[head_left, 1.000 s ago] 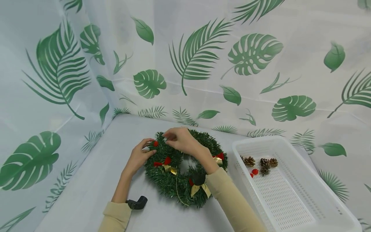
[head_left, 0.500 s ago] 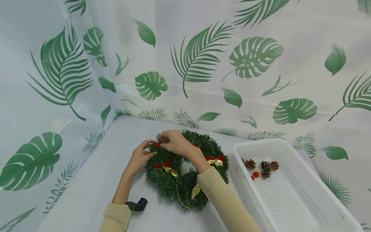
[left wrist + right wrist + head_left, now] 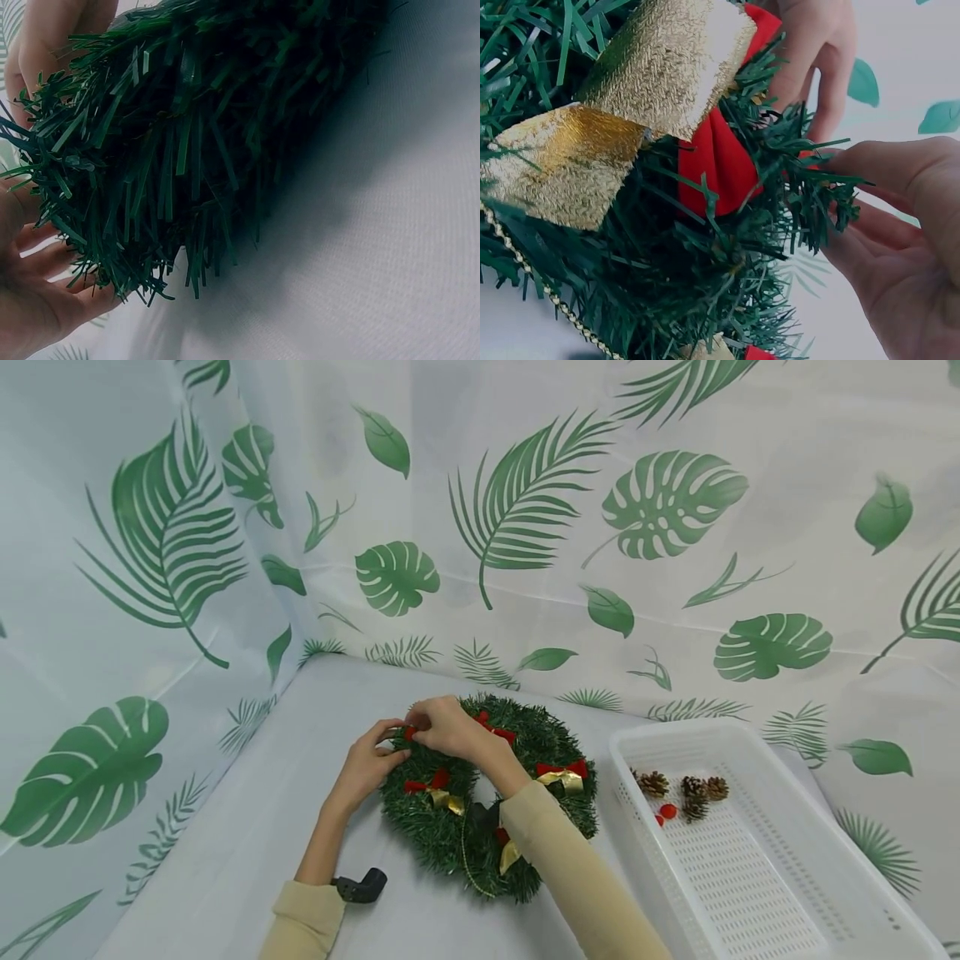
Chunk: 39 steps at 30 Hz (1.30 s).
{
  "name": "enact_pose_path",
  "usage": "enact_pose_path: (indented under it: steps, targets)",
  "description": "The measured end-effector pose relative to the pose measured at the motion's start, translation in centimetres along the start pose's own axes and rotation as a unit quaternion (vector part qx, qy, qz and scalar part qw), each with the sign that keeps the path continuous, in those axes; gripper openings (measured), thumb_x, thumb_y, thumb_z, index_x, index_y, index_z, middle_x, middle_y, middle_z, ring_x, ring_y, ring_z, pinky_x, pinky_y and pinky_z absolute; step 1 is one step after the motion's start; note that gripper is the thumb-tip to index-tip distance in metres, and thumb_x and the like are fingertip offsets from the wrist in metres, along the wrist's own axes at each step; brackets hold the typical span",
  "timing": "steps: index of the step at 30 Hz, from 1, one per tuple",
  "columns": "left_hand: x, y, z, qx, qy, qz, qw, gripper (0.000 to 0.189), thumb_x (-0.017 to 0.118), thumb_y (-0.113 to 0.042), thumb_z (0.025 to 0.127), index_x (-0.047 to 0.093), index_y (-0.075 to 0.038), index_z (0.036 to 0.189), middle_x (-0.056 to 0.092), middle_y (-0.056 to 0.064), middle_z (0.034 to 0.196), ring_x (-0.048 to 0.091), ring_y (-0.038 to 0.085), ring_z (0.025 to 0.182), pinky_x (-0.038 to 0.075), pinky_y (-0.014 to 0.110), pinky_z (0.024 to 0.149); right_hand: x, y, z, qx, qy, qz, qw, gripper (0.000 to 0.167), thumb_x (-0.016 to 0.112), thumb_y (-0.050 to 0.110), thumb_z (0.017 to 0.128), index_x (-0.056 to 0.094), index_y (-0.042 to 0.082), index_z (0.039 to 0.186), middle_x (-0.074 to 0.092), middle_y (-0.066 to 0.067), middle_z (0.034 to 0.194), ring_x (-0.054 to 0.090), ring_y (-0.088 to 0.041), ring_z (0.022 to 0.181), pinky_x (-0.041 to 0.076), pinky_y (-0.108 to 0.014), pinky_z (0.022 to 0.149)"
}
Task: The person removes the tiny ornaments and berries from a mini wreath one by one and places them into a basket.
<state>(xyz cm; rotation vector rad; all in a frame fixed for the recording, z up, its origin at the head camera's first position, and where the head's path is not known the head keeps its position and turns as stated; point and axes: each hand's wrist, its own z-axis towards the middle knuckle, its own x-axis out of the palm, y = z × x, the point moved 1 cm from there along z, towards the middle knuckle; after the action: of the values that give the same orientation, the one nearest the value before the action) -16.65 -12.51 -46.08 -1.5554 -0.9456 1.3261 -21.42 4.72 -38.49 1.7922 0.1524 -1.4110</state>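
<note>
A green tinsel wreath [image 3: 435,827] with red and gold bows lies on the white table. My left hand [image 3: 367,768] grips its left outer edge, the fingers around the tinsel in the left wrist view. My right hand [image 3: 450,727] reaches over the wreath to the same spot. In the right wrist view, that right hand [image 3: 922,225] has thumb and fingers on either side of a tinsel sprig [image 3: 817,195]. A small red ball [image 3: 410,734] sits between both hands' fingertips, partly hidden. A red-and-gold bow [image 3: 667,67] and a gold bead string [image 3: 551,296] show close by.
To the right stands a white plastic basket [image 3: 840,868], holding several pine cones [image 3: 693,789] and red balls [image 3: 667,811]. A black device [image 3: 362,887] is strapped at my left wrist. A leaf-printed curtain [image 3: 525,527] hangs behind and to the left.
My right hand has moved slightly left and down, closing in on the red ball beside my left fingers. More of the wreath's red bows show behind it. My left hand stays in place.
</note>
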Motion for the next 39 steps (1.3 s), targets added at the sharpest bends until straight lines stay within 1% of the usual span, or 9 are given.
enact_pose_path:
  steps: [4, 12, 16, 24, 27, 30, 34, 39]
  targets:
    - [0.0, 0.0, 0.0, -0.001, -0.001, 0.003, 1.0000, 0.056, 0.070, -0.015, 0.099, 0.049, -0.017, 0.151, 0.044, 0.025, 0.157, 0.061, 0.046, 0.127, 0.056, 0.052, 0.096, 0.2, 0.0, 0.2, 0.002, 0.003, -0.005, 1.0000, 0.024, 0.067, 0.004, 0.099, 0.072, 0.002, 0.122, 0.075, -0.014, 0.113, 0.072, -0.025, 0.104, 0.060, -0.035, 0.087]
    - [0.1, 0.1, 0.0, -0.009, -0.003, 0.008, 0.9999, 0.057, 0.069, -0.015, 0.100, 0.048, -0.016, 0.152, 0.043, 0.025, 0.157, 0.062, 0.045, 0.125, 0.056, 0.052, 0.095, 0.7, -0.1, 0.6, -0.003, 0.001, -0.023, 0.9997, 0.021, 0.068, 0.006, 0.099, 0.074, 0.002, 0.118, 0.075, -0.013, 0.109, 0.072, -0.025, 0.099, 0.059, -0.034, 0.084]
    - [0.1, 0.1, -0.1, -0.011, 0.001, 0.007, 0.9999, 0.057, 0.068, -0.014, 0.100, 0.047, -0.016, 0.153, 0.042, 0.025, 0.158, 0.063, 0.043, 0.124, 0.056, 0.051, 0.095, 0.9, 0.0, 0.7, -0.004, 0.006, -0.028, 0.9996, 0.020, 0.068, 0.007, 0.099, 0.074, 0.002, 0.118, 0.075, -0.013, 0.110, 0.071, -0.025, 0.098, 0.059, -0.034, 0.083]
    - [0.1, 0.0, -0.1, -0.009, 0.000, 0.002, 1.0000, 0.058, 0.068, -0.013, 0.100, 0.046, -0.015, 0.153, 0.043, 0.024, 0.157, 0.067, 0.037, 0.119, 0.057, 0.047, 0.092, 1.0, 0.4, 0.8, 0.010, 0.019, -0.018, 0.9996, 0.021, 0.067, 0.006, 0.100, 0.073, 0.001, 0.120, 0.073, -0.015, 0.114, 0.070, -0.026, 0.102, 0.059, -0.035, 0.085]
    - [0.1, 0.0, -0.1, -0.009, -0.001, 0.004, 1.0000, 0.058, 0.068, -0.013, 0.100, 0.047, -0.015, 0.153, 0.044, 0.024, 0.157, 0.067, 0.037, 0.118, 0.057, 0.047, 0.092, 1.1, 0.4, 0.8, 0.012, 0.018, -0.018, 0.9996, 0.021, 0.066, 0.006, 0.100, 0.073, 0.001, 0.120, 0.073, -0.015, 0.115, 0.070, -0.026, 0.103, 0.058, -0.035, 0.085]
    - [0.1, 0.1, -0.2, -0.009, -0.002, 0.004, 0.9999, 0.058, 0.069, -0.014, 0.099, 0.047, -0.015, 0.153, 0.044, 0.025, 0.157, 0.068, 0.037, 0.117, 0.057, 0.046, 0.092, 1.2, 0.4, 0.8, 0.011, 0.015, -0.023, 0.9996, 0.020, 0.066, 0.005, 0.100, 0.073, 0.002, 0.119, 0.073, -0.014, 0.115, 0.070, -0.025, 0.102, 0.059, -0.033, 0.084]
    - [0.1, 0.1, -0.1, -0.010, -0.002, 0.002, 0.9999, 0.057, 0.069, -0.014, 0.099, 0.048, -0.016, 0.153, 0.044, 0.024, 0.157, 0.068, 0.038, 0.118, 0.057, 0.045, 0.091, 1.3, 0.4, 0.9, 0.003, 0.011, -0.027, 0.9996, 0.019, 0.067, 0.004, 0.100, 0.073, 0.003, 0.117, 0.074, -0.013, 0.112, 0.071, -0.024, 0.098, 0.058, -0.030, 0.080]
    - [0.0, 0.2, 0.1, -0.010, -0.002, -0.001, 1.0000, 0.057, 0.069, -0.015, 0.100, 0.048, -0.017, 0.152, 0.044, 0.024, 0.157, 0.068, 0.036, 0.116, 0.056, 0.039, 0.085, 1.2, 0.4, 1.0, -0.005, 0.003, -0.026, 0.9997, 0.019, 0.066, 0.003, 0.100, 0.074, 0.002, 0.117, 0.074, -0.013, 0.111, 0.071, -0.024, 0.097, 0.059, -0.030, 0.079]
